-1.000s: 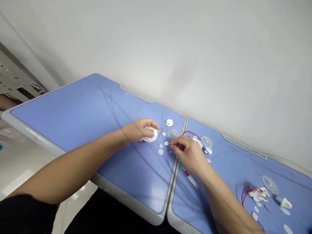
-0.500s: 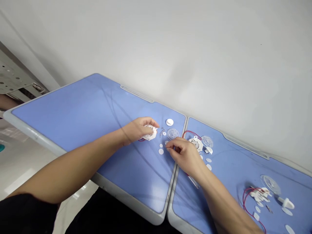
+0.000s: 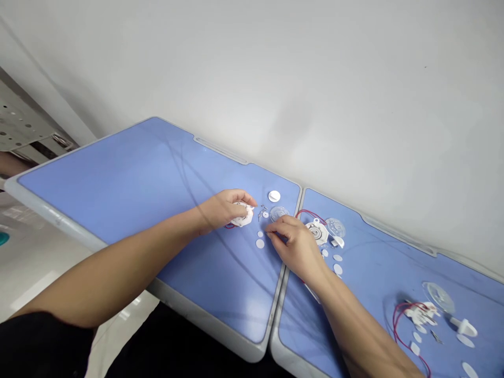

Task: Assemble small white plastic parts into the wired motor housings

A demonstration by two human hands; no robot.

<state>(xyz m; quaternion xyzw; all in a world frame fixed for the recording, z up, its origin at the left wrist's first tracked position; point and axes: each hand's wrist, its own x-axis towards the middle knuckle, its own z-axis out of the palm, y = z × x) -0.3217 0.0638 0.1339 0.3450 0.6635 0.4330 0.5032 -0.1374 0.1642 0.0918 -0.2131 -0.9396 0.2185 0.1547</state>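
My left hand (image 3: 232, 207) grips a white octagonal plastic housing (image 3: 244, 216) at its edge, with the thumb across its face. A bit of red wire (image 3: 230, 226) shows beneath it. My right hand (image 3: 289, 239) has thumb and index finger pinched together just above the tabletop; what they hold, if anything, is hidden. Left of these fingertips lie two small white discs (image 3: 260, 243). Beyond them are a small white ring (image 3: 265, 214), several tiny metal pieces (image 3: 262, 209), a clear round cover (image 3: 278, 213) partly behind my right hand, and a white round knob (image 3: 274, 196).
Two blue tables (image 3: 157, 173) meet at a seam against a wall. On the right one lie another white housing (image 3: 316, 232) with red wires, a clear cover (image 3: 335, 227), a white knob (image 3: 337, 241) and discs. A third set of parts (image 3: 423, 314) lies farther right.
My right fingertips have moved slightly left and upward. The small disc that showed beside them is out of sight now. My left hand stays still with the housing.
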